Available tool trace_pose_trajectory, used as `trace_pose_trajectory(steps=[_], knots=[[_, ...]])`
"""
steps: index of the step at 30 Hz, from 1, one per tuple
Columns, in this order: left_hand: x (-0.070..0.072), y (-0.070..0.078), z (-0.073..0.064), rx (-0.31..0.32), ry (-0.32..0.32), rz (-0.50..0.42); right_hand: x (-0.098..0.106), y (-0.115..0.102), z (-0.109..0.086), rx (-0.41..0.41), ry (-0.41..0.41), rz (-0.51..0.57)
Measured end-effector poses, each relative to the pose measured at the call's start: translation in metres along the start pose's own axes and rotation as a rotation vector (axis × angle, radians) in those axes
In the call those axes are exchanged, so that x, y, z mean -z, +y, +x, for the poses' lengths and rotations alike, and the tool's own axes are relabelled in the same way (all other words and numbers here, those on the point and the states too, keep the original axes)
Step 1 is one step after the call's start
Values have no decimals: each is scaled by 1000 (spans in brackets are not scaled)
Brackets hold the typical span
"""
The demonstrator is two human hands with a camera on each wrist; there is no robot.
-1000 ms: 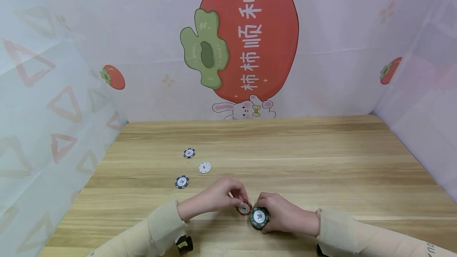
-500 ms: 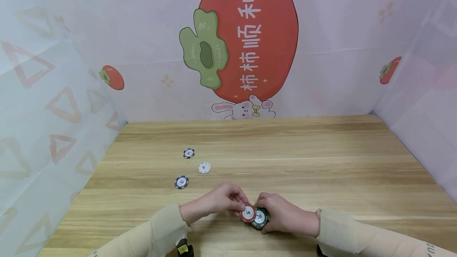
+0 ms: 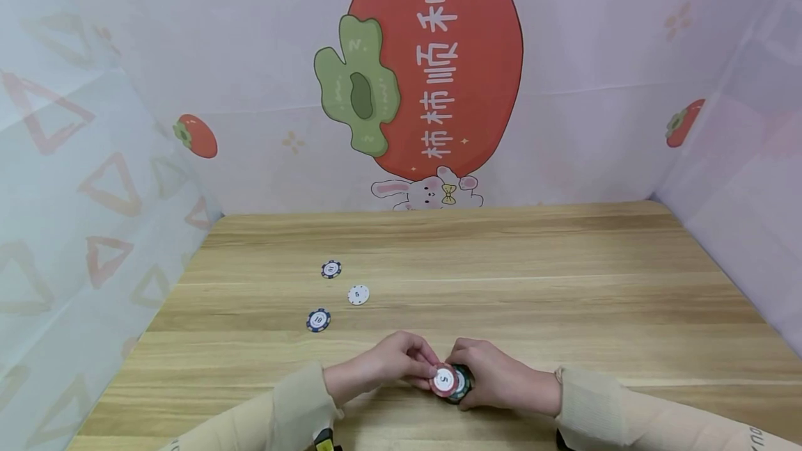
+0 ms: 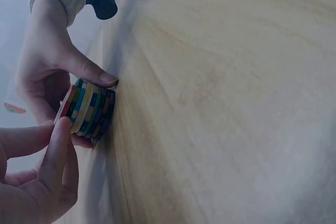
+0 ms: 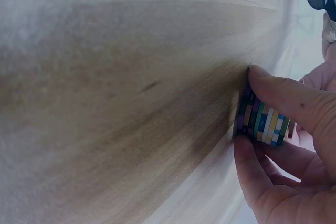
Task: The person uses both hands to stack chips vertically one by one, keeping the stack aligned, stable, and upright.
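A stack of poker chips (image 5: 262, 121) stands on the table, its topmost green chip (image 3: 464, 383) partly covered. My right hand (image 3: 498, 378) grips the sides of the stack between thumb and fingers. Between the thumb and fingers of my left hand (image 3: 401, 360) is a red poker chip (image 3: 444, 381) marked 5, pinched by its edge. In the head view it overlaps the left part of the stack's top. The left wrist view has the red chip's edge right against the top of the stack; whether it rests fully there I cannot tell.
On the wooden table (image 3: 532, 263), left of my hands, lie a blue chip (image 3: 318, 320), a white chip (image 3: 358, 295) and a dark chip (image 3: 331, 269), all flat and apart. Printed cloth walls (image 3: 583, 124) border the table at the back and both sides.
My left hand has moved right and slightly down, bringing the red chip from beside the stack to over its top. My right hand has stayed on the stack.
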State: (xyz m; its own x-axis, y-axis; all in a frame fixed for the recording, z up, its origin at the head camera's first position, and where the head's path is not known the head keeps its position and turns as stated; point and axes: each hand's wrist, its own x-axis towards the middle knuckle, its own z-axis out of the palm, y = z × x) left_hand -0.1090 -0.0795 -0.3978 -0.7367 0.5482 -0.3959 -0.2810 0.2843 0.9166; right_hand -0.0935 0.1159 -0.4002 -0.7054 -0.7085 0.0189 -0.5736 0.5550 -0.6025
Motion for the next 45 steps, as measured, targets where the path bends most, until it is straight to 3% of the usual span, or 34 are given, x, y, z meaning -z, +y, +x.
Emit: trace_pose_trajectory(steps=[17, 30, 40, 43, 45], knots=[[-12, -1, 1, 11, 70, -81, -1, 1, -1, 25, 40, -8], [-14, -3, 3, 1, 87, -68, -1, 1, 0, 11, 34, 3], [-7, -3, 5, -26, 33, 72, -1, 1, -1, 8, 23, 3], [-1, -3, 4, -66, 26, 184, -1, 1, -1, 9, 26, 1], [5, -2, 3, -109, 24, 312, -2, 1, -1, 11, 31, -4]])
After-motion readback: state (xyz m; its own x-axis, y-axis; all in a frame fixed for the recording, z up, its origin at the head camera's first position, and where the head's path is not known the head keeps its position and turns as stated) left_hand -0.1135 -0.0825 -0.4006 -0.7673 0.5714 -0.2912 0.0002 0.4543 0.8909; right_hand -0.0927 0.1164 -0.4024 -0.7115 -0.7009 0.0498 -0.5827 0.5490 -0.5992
